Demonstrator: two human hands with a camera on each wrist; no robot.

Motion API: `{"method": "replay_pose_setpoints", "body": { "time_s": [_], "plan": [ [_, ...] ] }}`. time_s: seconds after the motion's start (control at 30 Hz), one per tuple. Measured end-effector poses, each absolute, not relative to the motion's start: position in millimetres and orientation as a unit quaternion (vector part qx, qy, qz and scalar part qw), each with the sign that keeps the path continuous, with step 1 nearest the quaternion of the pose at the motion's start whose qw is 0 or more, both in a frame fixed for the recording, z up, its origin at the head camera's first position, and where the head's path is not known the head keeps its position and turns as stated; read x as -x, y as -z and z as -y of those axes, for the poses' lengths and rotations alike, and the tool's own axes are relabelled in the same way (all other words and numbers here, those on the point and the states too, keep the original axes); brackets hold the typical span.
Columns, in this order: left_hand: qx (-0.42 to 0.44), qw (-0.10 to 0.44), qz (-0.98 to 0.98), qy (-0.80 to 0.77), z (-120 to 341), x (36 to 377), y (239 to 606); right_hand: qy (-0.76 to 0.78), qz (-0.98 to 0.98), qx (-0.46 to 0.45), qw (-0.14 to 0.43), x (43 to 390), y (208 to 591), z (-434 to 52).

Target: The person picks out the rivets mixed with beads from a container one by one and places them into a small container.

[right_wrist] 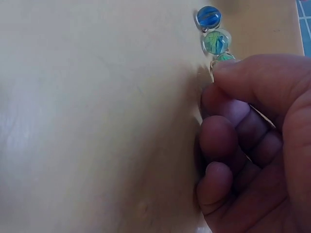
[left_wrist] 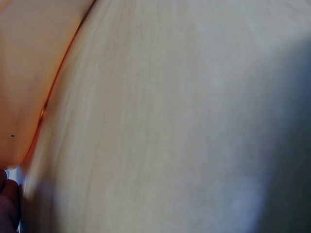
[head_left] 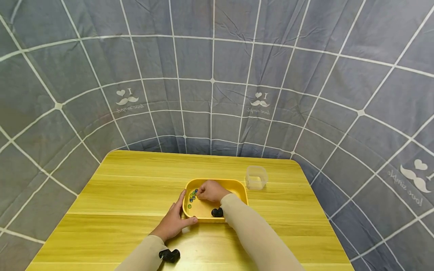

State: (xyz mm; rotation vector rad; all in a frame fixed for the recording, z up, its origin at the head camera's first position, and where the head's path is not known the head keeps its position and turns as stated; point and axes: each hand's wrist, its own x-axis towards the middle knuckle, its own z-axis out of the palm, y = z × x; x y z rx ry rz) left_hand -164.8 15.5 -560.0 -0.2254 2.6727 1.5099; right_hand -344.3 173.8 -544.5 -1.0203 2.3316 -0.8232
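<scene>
A yellow tray (head_left: 237, 187) sits mid-table with several glass marbles (head_left: 192, 195) at its left end. My left hand (head_left: 177, 218) grips the tray's near-left corner, fingers along the side and thumb on the front rim. The left wrist view shows only the tray wall (left_wrist: 24, 73), the tabletop and one fingertip (left_wrist: 8, 204). My right hand (head_left: 211, 191) reaches into the tray with its fingers curled. In the right wrist view its thumb and index tips (right_wrist: 217, 80) pinch a green marble (right_wrist: 224, 57). Beyond it lie another green marble (right_wrist: 216, 41) and a blue marble (right_wrist: 208, 17).
A clear plastic cup (head_left: 256, 177) stands on the wooden table (head_left: 135, 188) just right of the tray's far corner. A grey checked cloth (head_left: 217, 94) hangs all round behind the table. Black wrist cameras (head_left: 169, 255) sit on both beige sleeves.
</scene>
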Motion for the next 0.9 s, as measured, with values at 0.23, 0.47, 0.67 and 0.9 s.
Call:
{"method": "replay_pose_setpoints", "body": {
  "time_s": [0.23,0.47,0.67,0.9],
  "plan": [
    [0.077,0.030,-0.866,-0.494,-17.4,164.3,558.6,0.315,-0.844,0.356,0.249,346.1,544.4,-174.8],
    [0.073,0.031,-0.865,-0.496,-17.6,165.9,558.8,0.327,-0.843,0.342,0.256,349.7,544.3,-176.5],
    [0.076,0.031,-0.863,-0.499,-17.3,166.8,559.9,0.330,-0.844,0.334,0.260,351.8,543.0,-178.2],
    [0.079,0.035,-0.866,-0.492,-17.2,167.1,559.0,0.341,-0.839,0.333,0.262,350.4,536.9,-180.2]
  ]
}}
